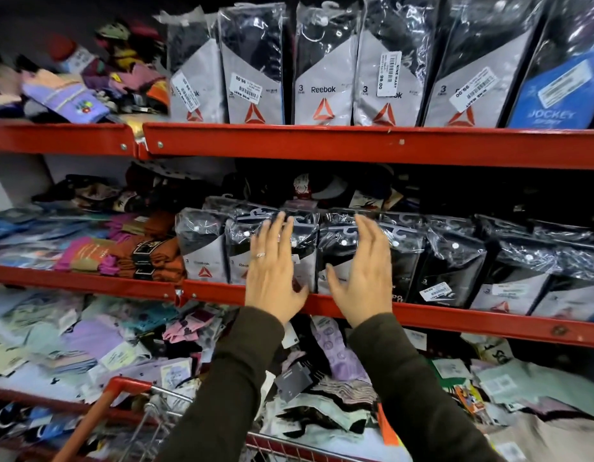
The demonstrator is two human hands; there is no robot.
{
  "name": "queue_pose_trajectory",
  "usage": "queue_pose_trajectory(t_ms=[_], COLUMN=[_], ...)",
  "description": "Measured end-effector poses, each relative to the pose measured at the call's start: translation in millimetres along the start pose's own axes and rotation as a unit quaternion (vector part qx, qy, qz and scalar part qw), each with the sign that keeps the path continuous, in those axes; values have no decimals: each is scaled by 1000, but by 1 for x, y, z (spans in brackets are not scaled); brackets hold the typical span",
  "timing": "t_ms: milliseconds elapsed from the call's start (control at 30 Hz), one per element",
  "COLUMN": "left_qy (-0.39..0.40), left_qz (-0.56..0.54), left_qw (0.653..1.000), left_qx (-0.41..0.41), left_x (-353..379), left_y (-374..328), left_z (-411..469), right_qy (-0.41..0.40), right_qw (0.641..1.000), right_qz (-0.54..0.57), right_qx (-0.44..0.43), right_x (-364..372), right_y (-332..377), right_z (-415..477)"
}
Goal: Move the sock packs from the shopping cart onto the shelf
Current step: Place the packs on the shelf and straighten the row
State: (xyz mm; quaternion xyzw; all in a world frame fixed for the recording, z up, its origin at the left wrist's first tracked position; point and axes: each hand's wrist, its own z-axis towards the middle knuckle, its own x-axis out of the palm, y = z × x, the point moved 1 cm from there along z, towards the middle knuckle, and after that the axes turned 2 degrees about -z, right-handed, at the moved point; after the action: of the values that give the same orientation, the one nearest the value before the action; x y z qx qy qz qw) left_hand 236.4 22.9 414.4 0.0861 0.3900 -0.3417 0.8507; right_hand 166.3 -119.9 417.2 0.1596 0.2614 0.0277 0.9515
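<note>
A row of grey-and-black Reebok sock packs (205,248) in clear plastic stands upright along the middle red shelf (455,320). My left hand (272,271) is flat against the front of one pack, fingers spread, a ring on one finger. My right hand (365,271) is held open, palm turned left, beside the neighbouring sock pack (335,248). Neither hand grips anything. The wire shopping cart (148,408) with its red handle shows at the bottom left, under my arms; its contents are hidden.
More Reebok packs (322,71) and a blue Jockey pack (555,91) stand on the top shelf (322,141). Loose coloured socks (72,91) are heaped at the left of each shelf. The lowest shelf (355,378) is piled with mixed socks.
</note>
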Motion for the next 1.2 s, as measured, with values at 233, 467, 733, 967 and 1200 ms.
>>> queue_pose_trajectory(t_ms=[233,467,733,967,1200], left_qy=[133,109,109,142,80], left_qz=[156,147,113,121,188], left_qw=[977,981,987,982,976], left_qx=[57,58,32,39,71], left_x=[18,23,22,15,-2], left_y=[-2,2,-7,-5,-38], left_z=[49,42,42,42,43], right_qy=[230,233,223,231,172], right_qw=[943,929,928,924,941], right_qz=[-216,-237,-258,-275,-287], right_qx=[-109,-162,-146,-130,-48], right_x=[26,25,25,15,-49], right_y=[-6,-21,-14,-16,-68], right_z=[36,36,34,33,46])
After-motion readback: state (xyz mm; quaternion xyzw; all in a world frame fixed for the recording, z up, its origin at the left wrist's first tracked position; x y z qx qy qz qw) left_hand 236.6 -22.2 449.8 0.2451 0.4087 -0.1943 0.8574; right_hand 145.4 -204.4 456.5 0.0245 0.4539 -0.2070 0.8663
